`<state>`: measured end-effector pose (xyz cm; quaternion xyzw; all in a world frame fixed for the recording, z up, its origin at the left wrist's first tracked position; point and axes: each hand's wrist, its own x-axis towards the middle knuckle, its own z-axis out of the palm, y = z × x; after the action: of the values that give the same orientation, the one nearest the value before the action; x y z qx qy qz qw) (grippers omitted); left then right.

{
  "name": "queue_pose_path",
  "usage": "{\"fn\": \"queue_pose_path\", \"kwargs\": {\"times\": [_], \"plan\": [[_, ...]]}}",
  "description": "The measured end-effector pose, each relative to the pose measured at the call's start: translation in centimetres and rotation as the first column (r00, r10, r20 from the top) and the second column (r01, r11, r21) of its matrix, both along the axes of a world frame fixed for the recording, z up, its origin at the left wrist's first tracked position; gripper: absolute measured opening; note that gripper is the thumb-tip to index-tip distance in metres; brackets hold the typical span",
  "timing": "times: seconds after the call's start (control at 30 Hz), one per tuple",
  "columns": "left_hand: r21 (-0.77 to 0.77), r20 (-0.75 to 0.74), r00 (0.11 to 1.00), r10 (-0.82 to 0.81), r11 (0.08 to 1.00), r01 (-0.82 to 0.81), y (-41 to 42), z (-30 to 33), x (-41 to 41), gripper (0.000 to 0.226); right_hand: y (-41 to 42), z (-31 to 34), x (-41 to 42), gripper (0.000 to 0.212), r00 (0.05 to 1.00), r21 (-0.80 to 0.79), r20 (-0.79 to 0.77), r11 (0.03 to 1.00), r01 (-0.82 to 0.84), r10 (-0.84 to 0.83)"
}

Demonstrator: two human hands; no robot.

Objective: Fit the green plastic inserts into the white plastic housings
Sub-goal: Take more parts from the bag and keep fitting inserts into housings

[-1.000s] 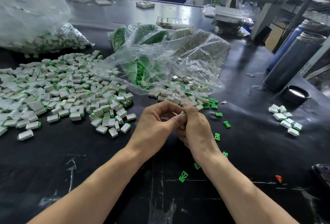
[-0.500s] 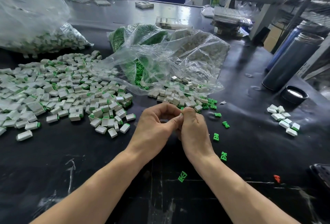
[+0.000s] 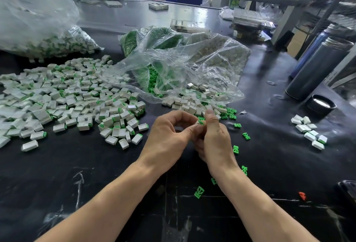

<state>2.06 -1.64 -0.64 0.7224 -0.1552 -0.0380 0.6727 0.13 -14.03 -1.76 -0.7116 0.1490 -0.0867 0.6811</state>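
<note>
Left hand (image 3: 169, 137), right hand (image 3: 213, 139) pinching green insert (image 3: 201, 122)

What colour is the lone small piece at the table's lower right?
Orange-red, seen in the head view.

Layout on the tabletop (image 3: 57, 174), placed from the open bag (image 3: 192, 64) at its middle.

Left of the open bag spreads a wide heap of housings (image 3: 67, 99), and behind that heap lies a second bag (image 3: 42, 35). Before the open bag's mouth sits a smaller pile of housings (image 3: 192, 104), with both hands meeting just in front of it. Loose inserts (image 3: 236, 149) lie scattered right of and before the hands. Well right of the open bag rest a small cluster of housings (image 3: 308, 131), a cap (image 3: 321, 104) and two bottles (image 3: 317, 68).
</note>
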Motion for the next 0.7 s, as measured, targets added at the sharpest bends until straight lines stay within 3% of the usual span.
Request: {"fn": "queue_pose_path", "kwargs": {"times": [0.13,0.2,0.33,0.4,0.47,0.6,0.63,0.7], "plan": [[0.116,0.059,0.995,0.077,0.99,-0.084,1.0,0.4,0.6,0.012,0.0,-0.3,0.2,0.066,1.0,-0.116,-0.003,0.993,0.002,-0.002],[0.282,0.11,0.985,0.132,0.946,-0.158,1.9,0.5,1.0,0.017,-0.3,-0.2,0.2,0.058,0.998,-0.214,0.053,0.976,0.041,-0.03],[0.666,0.295,0.943,0.157,0.674,-0.321,3.5,0.9,1.8,0.004,-2.0,0.3,0.4,0.045,0.985,-0.459,0.108,0.873,0.166,-0.131],[0.777,0.348,0.926,0.147,0.507,-0.373,3.9,1.1,2.2,0.012,-3.0,0.6,0.4,0.039,0.983,-0.563,0.086,0.807,0.181,-0.16],[0.833,0.351,0.923,0.157,0.398,-0.384,4.3,1.4,2.6,0.016,-3.5,0.7,0.5,0.033,0.985,-0.631,0.048,0.759,0.161,-0.169],[0.882,0.354,0.92,0.169,0.265,-0.389,4.9,1.8,3.0,0.012,-3.6,0.9,0.6,0.014,0.988,-0.749,0.0,0.655,0.103,-0.157],[0.883,0.362,0.918,0.164,0.257,-0.394,4.9,1.8,3.1,0.012,-3.5,1.0,0.6,0.016,0.991,-0.762,-0.002,0.642,0.084,-0.131],[0.853,0.386,0.912,0.138,0.324,-0.41,4.7,1.4,3.2,0.02,-3.5,1.0,0.9,0.024,0.998,-0.787,-0.021,0.616,0.018,-0.056]]}}
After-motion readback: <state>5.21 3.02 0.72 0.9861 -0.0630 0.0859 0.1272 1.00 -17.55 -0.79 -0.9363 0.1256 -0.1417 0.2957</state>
